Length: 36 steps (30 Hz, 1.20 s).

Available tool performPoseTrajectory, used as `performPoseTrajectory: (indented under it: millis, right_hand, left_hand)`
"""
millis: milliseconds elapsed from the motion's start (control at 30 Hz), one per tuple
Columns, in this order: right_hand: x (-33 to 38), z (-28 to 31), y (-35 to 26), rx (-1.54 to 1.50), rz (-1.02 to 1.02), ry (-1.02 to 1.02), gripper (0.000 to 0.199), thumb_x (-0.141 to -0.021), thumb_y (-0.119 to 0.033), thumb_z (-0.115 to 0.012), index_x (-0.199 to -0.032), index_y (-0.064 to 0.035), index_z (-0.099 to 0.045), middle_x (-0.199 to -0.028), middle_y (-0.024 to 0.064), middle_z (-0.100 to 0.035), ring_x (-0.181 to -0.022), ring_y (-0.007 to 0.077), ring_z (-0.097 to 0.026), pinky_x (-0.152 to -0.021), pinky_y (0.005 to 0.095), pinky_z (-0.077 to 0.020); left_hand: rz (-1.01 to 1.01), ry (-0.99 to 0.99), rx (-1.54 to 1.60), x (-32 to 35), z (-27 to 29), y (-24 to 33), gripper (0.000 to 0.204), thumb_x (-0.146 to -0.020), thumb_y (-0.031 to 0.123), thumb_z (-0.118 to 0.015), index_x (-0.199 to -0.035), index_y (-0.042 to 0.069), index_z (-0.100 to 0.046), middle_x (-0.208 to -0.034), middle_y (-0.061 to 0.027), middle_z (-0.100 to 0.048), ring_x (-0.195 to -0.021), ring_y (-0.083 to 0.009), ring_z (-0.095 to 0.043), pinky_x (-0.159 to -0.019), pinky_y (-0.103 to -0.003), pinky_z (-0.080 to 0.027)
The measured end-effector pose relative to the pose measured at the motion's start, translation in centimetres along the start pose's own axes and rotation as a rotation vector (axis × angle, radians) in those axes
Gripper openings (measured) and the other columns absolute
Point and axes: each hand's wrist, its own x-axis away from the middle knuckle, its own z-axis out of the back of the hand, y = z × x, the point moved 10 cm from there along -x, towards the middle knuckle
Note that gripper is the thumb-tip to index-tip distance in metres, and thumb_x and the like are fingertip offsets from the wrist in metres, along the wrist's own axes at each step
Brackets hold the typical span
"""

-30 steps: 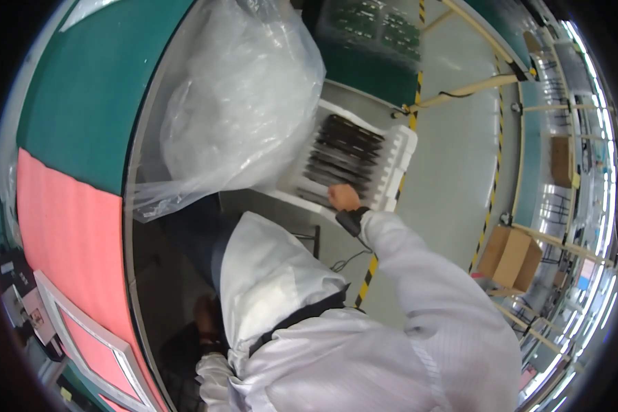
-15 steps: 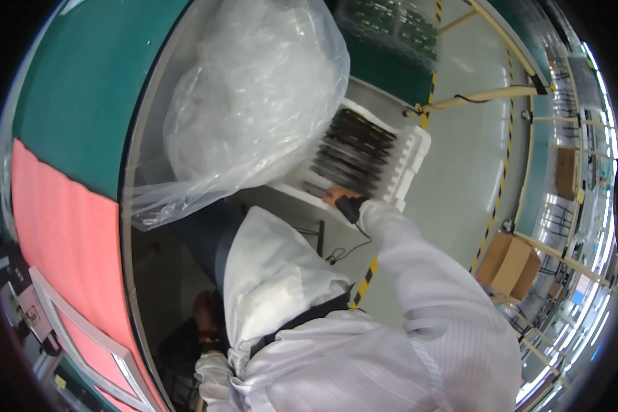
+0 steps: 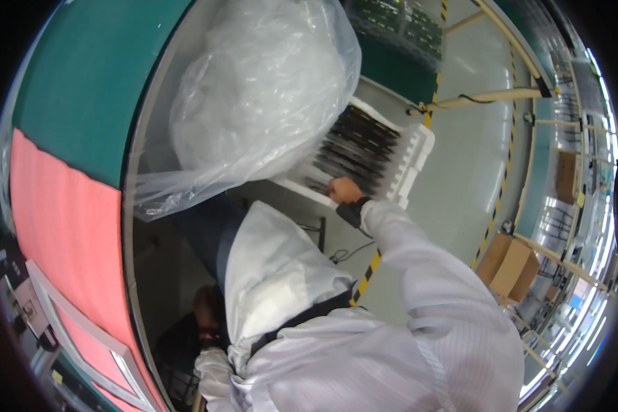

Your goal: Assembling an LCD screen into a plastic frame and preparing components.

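Dark flat strips [image 3: 360, 141] are lying side by side in a white notched tray [image 3: 424, 145], ahead of the person and slightly to the right, with a big clear plastic bag [image 3: 264, 96] bulging over the tray's left part. From where I'm standing, their long axes are slanting across the person's front, the right ends sitting a bit nearer than the left, so the row itself is stepping away from the body. The right hand [image 3: 345, 190] is resting at the near end of that row, by the tray's near edge, and most of the strips are lying just beyond its fingers. Those fingers are curling inward (whether they are pinching the nearest strip, I can't tell, since the back of the hand is hiding the tips). A dark wristband [image 3: 351, 212] is circling that wrist. The left hand [image 3: 204, 310] is hanging low in the shadow beside the green-topped workbench [image 3: 82, 96], well apart from the tray; its fingers are too dim for me to judge. Clearly, the right hand is being the nearer one.
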Motion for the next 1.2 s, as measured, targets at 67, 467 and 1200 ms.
performPoseTrajectory:
  millis: [67,467,1200]
  right_hand:
    - [-0.3,-0.1,-0.4,-0.031,0.017,0.007,0.021,-0.072,-0.019,-0.067,-0.088,-0.0064,-0.070,-0.088,0.0196,-0.069,-0.087,0.0407,-0.066,-0.079,0.0484,-0.0533]
    - [0.8,-1.0,0.2,-0.237,-0.171,-0.078,0.070,-0.079,-0.053,-0.067,-0.121,0.0028,-0.061,-0.119,0.0276,-0.062,-0.113,0.0399,-0.059,-0.099,0.0428,-0.0453]
    - [-0.5,-3.0,-2.0,-0.147,-0.098,-0.144,0.071,-0.075,-0.062,-0.069,-0.107,0.0022,-0.069,-0.106,0.0261,-0.067,-0.100,0.0408,-0.063,-0.090,0.0450,-0.0478]
  left_hand:
    - [0.174,-0.010,0.208,0.5,-0.2,-2.6,0.016,-0.089,0.004,-0.057,-0.103,0.000,-0.063,-0.098,-0.0197,-0.063,-0.089,-0.0387,-0.060,-0.080,-0.045,-0.049]
    - [0.136,0.011,0.099,0.1,-0.8,-4.9,0.018,-0.087,0.001,-0.057,-0.103,0.001,-0.065,-0.098,-0.0184,-0.065,-0.089,-0.0376,-0.062,-0.079,-0.046,-0.050]
    - [-0.132,0.008,-0.261,0.6,0.0,-0.5,0.019,-0.087,0.001,-0.058,-0.105,0.000,-0.064,-0.100,-0.0187,-0.064,-0.092,-0.0376,-0.061,-0.084,-0.045,-0.050]
